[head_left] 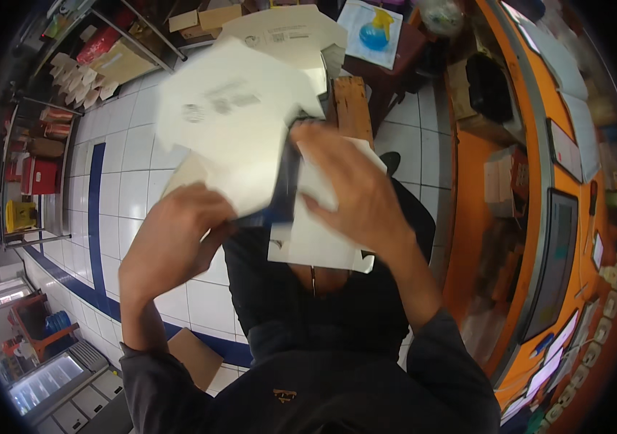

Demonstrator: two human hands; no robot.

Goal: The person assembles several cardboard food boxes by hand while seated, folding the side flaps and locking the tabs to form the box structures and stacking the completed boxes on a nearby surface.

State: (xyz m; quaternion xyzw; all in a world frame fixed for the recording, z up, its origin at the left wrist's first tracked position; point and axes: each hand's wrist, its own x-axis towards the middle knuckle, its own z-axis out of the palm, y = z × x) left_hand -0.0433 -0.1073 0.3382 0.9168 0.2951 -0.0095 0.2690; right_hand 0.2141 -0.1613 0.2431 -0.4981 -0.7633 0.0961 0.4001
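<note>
A white cardboard box blank (240, 137) with grey print is partly folded in front of me, over my lap. Its printed panel stands tilted up on the left, blurred by motion. A dark blue strip (286, 181) runs between that panel and a second white panel (308, 242) over my legs. My left hand (178, 231) is closed, pinching the printed panel's lower edge between thumb and fingers. Over the second panel, my right hand (352, 188) has its thumb and fingers apart. Its fingertips reach the top of the dark strip; whether they press on it is blurred.
Another flat white carton (287, 32) lies beyond, near a wooden bench end (352, 108). A spray bottle (375, 32) with blue liquid sits on a dark red stool (395, 65). An orange counter (518, 217) runs along my right; metal shelving (70, 145) stands left.
</note>
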